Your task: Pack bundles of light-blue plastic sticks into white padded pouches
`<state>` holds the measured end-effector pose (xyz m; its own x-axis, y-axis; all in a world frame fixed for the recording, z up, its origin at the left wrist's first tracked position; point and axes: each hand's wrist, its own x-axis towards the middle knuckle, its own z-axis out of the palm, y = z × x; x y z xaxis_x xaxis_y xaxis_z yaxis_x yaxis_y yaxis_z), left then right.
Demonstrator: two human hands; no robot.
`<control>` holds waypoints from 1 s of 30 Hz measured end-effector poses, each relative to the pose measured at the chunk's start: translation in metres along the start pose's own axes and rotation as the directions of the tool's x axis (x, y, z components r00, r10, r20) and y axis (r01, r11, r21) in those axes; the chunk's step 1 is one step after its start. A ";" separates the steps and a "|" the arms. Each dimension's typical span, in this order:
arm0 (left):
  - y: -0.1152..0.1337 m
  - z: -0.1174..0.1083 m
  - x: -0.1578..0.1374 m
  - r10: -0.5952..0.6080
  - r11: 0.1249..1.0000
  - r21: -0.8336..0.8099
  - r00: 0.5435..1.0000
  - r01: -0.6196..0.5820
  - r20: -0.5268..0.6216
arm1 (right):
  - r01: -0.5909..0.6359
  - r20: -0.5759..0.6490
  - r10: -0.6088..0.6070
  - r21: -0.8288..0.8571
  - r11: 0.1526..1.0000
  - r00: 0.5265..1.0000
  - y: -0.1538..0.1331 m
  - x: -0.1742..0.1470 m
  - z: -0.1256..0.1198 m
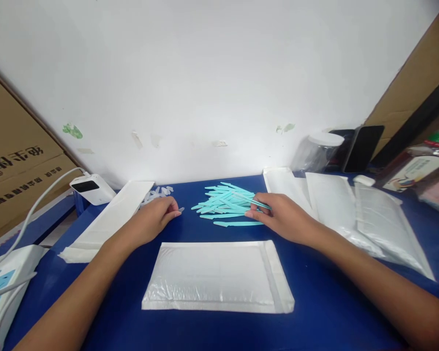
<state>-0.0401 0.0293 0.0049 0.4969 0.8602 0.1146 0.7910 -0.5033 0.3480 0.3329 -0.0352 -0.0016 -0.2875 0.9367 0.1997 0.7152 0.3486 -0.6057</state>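
My left hand (pixel 156 214) pinches a small clear plastic cap (pixel 181 210), whose tip sticks out past the fingertips. Behind that hand lies a little heap of similar clear caps (pixel 164 191). On the right, the fingers of my right hand (pixel 278 214) are closed on the end of a turquoise eyebrow razor (pixel 261 204). Beside them is a pile of turquoise eyebrow razors (pixel 223 199), lying loosely across each other. One loose razor (pixel 234 224) rests at the front of the pile. Nearest me, a white padded envelope (pixel 215 278) lies flat, touched by neither hand.
More white padded envelopes lie at left (pixel 109 219) and right (pixel 336 204). A white device (pixel 93 189) with a cable and a power strip (pixel 10 282) stand on the left. At back right are a lidded jar (pixel 320 148), a phone (pixel 364 148) and a bottle (pixel 417 165).
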 end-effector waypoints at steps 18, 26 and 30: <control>0.051 0.026 0.000 -0.124 0.645 -0.761 0.992 0.077 -0.004 | -0.024 -0.045 0.041 0.329 0.944 0.998 -0.005 -0.001 0.006; 0.059 0.028 -0.003 -0.151 0.642 -0.755 0.987 0.134 0.047 | 0.057 -0.097 -0.043 0.143 0.988 0.994 -0.007 -0.003 0.003; 0.064 0.026 -0.003 -0.142 0.614 -0.779 0.988 0.130 0.054 | 0.092 -0.139 -0.080 0.088 0.992 0.987 -0.007 -0.002 0.003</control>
<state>0.0180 -0.0076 0.0024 0.3984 0.9171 0.0139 0.2724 -0.1328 0.9530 0.3270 -0.0391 0.0002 -0.2522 0.9012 0.3524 0.6264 0.4296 -0.6504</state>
